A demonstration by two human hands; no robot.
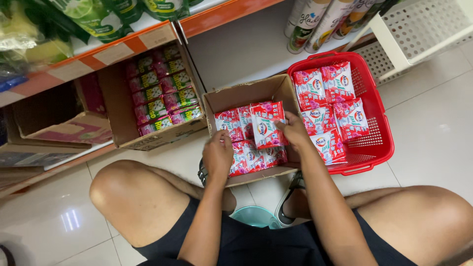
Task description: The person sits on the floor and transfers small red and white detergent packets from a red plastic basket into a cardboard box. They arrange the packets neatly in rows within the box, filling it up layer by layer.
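Note:
An open cardboard box (276, 86) sits on the floor between my knees, holding several red and white detergent sachets (246, 157). My right hand (294, 130) grips one upright sachet (266, 123) at its right edge, above the packed ones. At the box's left side, my left hand (218, 153) rests with its fingers down on the sachets. Just right of the box stands a red plastic basket (377, 148) with several more of the same sachets (340, 98) laid flat in it.
A second cardboard box (123, 123) with pink and green packets stands on the low shelf at left. Spray cans (315, 22) stand on the shelf behind. A white plastic rack (419, 34) is at the upper right. I sit on a teal stool (256, 216).

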